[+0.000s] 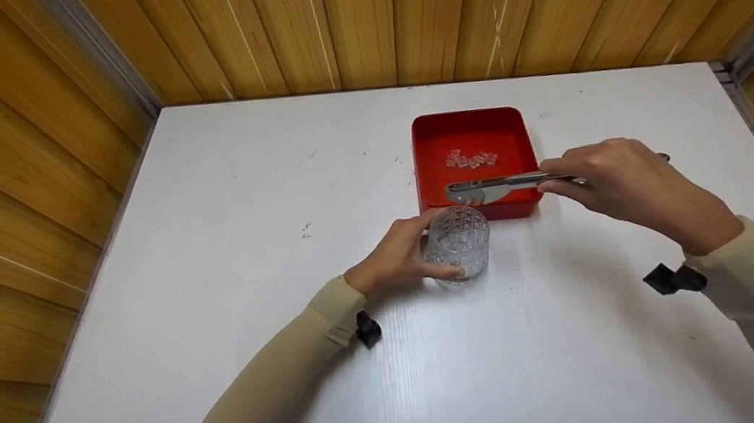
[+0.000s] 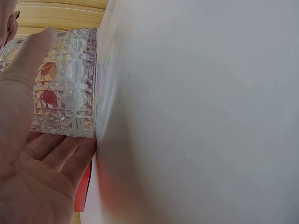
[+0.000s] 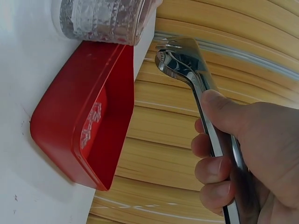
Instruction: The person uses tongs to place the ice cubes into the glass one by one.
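At seven o'clock from one red box (image 1: pixel 511 210), left hand (image 1: pixel 396 256) grips one glass (image 1: pixel 464 238); right hand (image 1: pixel 633 189), one pair of tongs (image 1: pixel 522 181).

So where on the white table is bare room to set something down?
Left of the left hand, bar dark specks, to the table's left edge; also between the beige sleeves. Crowded around the square red box of clear cubes: a patterned glass tumbler is close, and silver metal tongs in the right hand reach over.
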A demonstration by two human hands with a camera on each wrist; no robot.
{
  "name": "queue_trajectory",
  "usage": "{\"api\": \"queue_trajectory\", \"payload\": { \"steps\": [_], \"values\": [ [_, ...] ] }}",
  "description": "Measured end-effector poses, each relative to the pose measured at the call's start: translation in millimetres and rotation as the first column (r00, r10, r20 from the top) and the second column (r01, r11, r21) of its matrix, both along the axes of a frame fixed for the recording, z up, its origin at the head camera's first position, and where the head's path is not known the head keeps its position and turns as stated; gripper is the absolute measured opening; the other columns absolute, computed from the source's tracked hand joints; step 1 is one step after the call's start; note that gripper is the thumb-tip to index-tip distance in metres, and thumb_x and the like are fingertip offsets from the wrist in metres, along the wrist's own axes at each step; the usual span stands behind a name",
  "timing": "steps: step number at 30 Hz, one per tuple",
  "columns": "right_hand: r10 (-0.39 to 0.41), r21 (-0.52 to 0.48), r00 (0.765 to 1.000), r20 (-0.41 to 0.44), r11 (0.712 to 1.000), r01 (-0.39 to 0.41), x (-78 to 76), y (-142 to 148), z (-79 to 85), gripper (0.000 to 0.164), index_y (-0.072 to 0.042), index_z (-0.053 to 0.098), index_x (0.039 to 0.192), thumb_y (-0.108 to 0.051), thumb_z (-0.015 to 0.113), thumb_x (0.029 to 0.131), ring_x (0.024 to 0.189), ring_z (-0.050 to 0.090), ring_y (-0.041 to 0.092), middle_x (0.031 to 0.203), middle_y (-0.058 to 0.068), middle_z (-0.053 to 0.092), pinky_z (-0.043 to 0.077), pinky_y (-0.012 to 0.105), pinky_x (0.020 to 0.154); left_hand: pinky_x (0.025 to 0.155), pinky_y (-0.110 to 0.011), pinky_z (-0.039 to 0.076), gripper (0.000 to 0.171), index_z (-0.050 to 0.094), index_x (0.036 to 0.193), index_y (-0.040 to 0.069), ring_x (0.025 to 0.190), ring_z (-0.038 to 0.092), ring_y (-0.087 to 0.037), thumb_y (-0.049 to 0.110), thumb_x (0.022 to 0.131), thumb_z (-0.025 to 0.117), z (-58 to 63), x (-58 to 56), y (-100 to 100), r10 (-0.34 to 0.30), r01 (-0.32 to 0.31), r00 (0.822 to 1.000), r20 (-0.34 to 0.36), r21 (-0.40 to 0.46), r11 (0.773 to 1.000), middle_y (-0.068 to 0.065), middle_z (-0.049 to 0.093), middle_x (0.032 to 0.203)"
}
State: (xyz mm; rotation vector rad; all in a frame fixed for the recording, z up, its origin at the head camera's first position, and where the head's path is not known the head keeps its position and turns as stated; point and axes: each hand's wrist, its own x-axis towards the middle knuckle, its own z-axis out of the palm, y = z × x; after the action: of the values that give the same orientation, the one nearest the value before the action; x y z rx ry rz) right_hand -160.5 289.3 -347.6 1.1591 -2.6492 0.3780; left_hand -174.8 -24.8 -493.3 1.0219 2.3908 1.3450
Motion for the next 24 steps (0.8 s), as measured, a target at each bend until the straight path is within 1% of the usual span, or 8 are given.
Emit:
{"api": "queue_trajectory", "payload": {
  "steps": [4, 8, 12, 19, 24],
  "values": [
    [0.028, -0.008, 0.999, -0.03, 1.0, -0.029, 7.0, 0.4, -3.4, 0.032, -0.009, 0.079, 0.111, -0.01, 0.088, 0.08, 0.053, 0.044, 0.005, 0.075, -0.001, 0.069, 0.042, 0.024, 0.048, 0.098, -0.021, 0.05, 0.085, 0.051, 0.146, 0.012, 0.113, 0.062, -0.008, 0.035, 0.076, 0.093, 0.1, 0.4, -0.1, 0.0, 0.0, 1.0, -0.008, -0.001, 1.0, 0.0, 0.067, 0.129],
    [0.034, -0.007, 0.999, -0.022, 0.999, -0.035, 10.4, -0.3, -5.8, 0.033, -0.009, 0.079, 0.112, -0.01, 0.088, 0.08, 0.054, 0.047, 0.004, 0.075, -0.001, 0.07, 0.045, 0.024, 0.049, 0.098, -0.022, 0.05, 0.086, 0.051, 0.147, 0.015, 0.112, 0.062, -0.008, 0.037, 0.076, 0.093, 0.2, 0.7, -0.2, -0.008, 0.008, 1.0, -0.004, 0.011, 1.0, 0.002, 0.067, 0.129],
    [0.036, -0.009, 0.999, -0.011, 0.999, -0.036, 11.1, -1.2, -6.6, 0.034, -0.009, 0.079, 0.113, -0.01, 0.088, 0.081, 0.054, 0.049, 0.004, 0.076, 0.0, 0.071, 0.046, 0.023, 0.049, 0.098, -0.022, 0.05, 0.085, 0.052, 0.146, 0.015, 0.111, 0.062, -0.008, 0.037, 0.075, 0.093, 0.0, 0.7, -0.7, -0.013, 0.013, 1.0, -0.018, 0.016, 1.0, 0.002, 0.068, 0.127],
    [0.039, -0.006, 0.999, -0.014, 0.999, -0.039, 10.9, -2.2, -8.6, 0.032, -0.009, 0.079, 0.111, -0.01, 0.087, 0.08, 0.054, 0.046, 0.004, 0.074, -0.001, 0.069, 0.044, 0.023, 0.048, 0.097, -0.022, 0.051, 0.08, 0.053, 0.144, 0.014, 0.109, 0.063, -0.009, 0.034, 0.077, 0.093, -0.3, 0.8, -0.4, -0.014, 0.014, 1.0, 0.009, 0.024, 1.0, 0.003, 0.069, 0.125],
    [0.042, -0.006, 0.999, -0.016, 0.999, -0.042, 11.1, -3.7, -10.6, 0.03, -0.009, 0.078, 0.109, -0.01, 0.088, 0.081, 0.056, 0.052, 0.005, 0.079, 0.0, 0.072, 0.049, 0.024, 0.05, 0.098, -0.022, 0.05, 0.08, 0.053, 0.144, 0.016, 0.11, 0.063, -0.008, 0.034, 0.077, 0.093, 0.3, 0.8, -0.3, -0.011, 0.011, 1.0, 0.011, 0.025, 1.0, 0.005, 0.068, 0.125]
  ]
}}
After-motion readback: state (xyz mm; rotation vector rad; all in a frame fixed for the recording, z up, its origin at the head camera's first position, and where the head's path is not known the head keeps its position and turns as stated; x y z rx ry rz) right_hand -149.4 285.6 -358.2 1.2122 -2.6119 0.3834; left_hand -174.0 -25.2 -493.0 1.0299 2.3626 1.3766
